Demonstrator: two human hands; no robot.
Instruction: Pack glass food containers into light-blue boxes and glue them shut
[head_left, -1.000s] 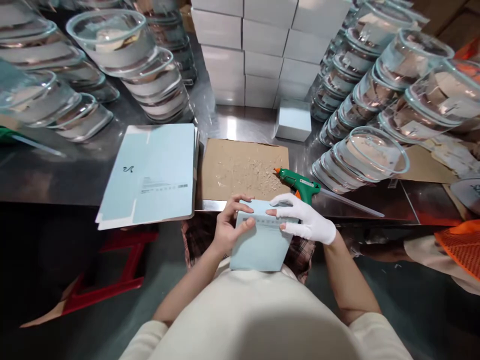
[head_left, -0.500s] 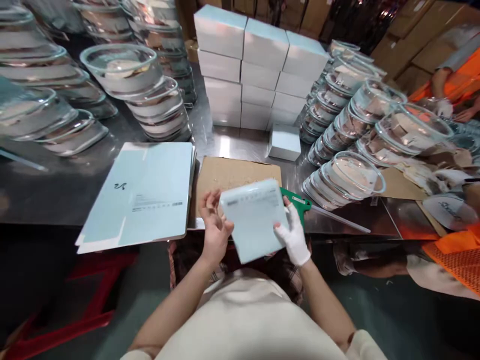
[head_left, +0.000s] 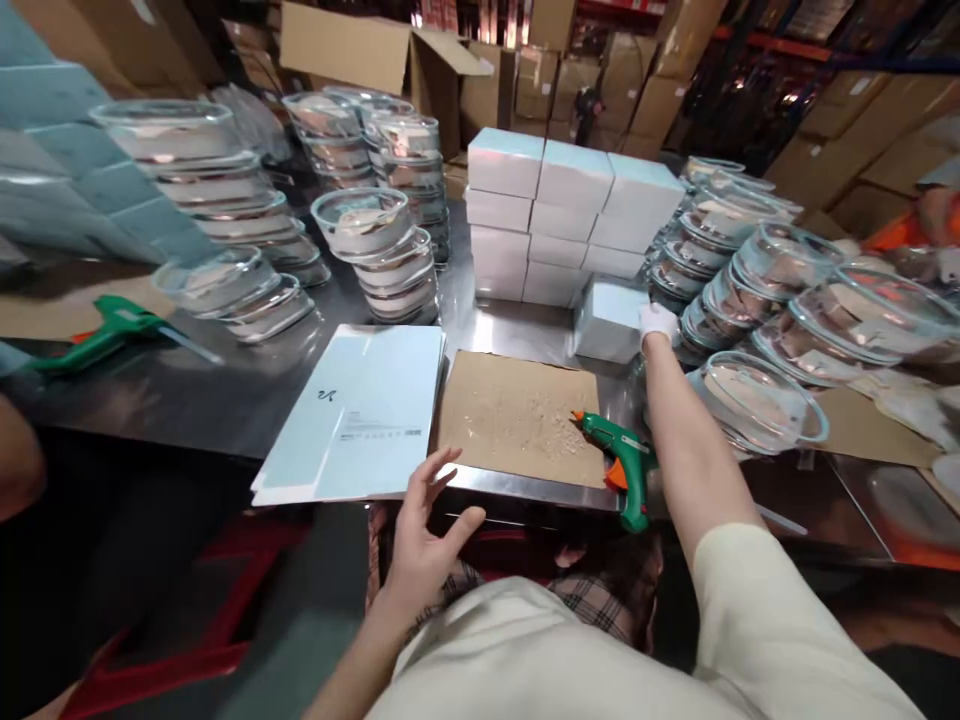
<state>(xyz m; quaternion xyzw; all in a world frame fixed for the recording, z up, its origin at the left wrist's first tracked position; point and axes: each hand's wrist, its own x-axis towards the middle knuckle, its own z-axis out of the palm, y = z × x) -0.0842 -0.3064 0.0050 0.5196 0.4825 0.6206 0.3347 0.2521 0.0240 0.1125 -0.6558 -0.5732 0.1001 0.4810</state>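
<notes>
My right hand (head_left: 658, 321), in a white glove, is stretched far out and rests on a light blue box (head_left: 609, 318) that lies on the steel table in front of the box stack (head_left: 562, 210). My left hand (head_left: 429, 535) hovers open and empty near the table's front edge, just below the pile of flat light blue carton blanks (head_left: 360, 412). A green glue gun (head_left: 619, 460) lies at the right edge of a brown cardboard sheet (head_left: 517, 415) speckled with dried glue.
Stacks of glass bowls (head_left: 386, 255) stand left and right (head_left: 757, 400) of the work spot. A second green glue gun (head_left: 105, 330) lies at far left. Brown cartons fill the background. Another person in orange (head_left: 911, 225) is at the far right.
The folded box left both hands near my lap; my right hand carried it forward onto the table by the stack. My left hand let go and opened. The view tilted up.
</notes>
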